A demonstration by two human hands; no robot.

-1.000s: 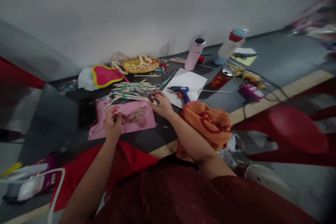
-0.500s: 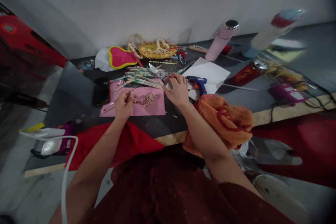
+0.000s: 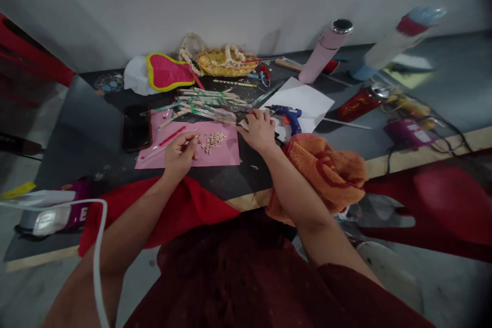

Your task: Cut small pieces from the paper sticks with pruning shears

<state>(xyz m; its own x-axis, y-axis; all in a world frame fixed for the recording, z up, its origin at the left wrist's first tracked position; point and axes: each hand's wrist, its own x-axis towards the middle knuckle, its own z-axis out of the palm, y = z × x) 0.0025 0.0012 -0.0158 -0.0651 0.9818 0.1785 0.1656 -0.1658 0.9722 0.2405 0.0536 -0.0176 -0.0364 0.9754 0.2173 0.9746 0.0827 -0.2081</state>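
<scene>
Now that it has dropped, the right hand (image 3: 258, 131) rests beside pink paper (image 3: 226, 156).

We see rough, looped orange towelling (image 3: 323, 174), matt pink paper (image 3: 226, 156) and smooth white paper (image 3: 307, 100). The glue gun (image 3: 290, 115) is glossy blue plastic, the flask (image 3: 321, 64) matt pink with a shiny metal cap (image 3: 342, 26), the basket (image 3: 226, 63) woven yellow fibre, and the bench (image 3: 82, 113) dark and smooth with a pale wooden edge (image 3: 423, 147)
</scene>
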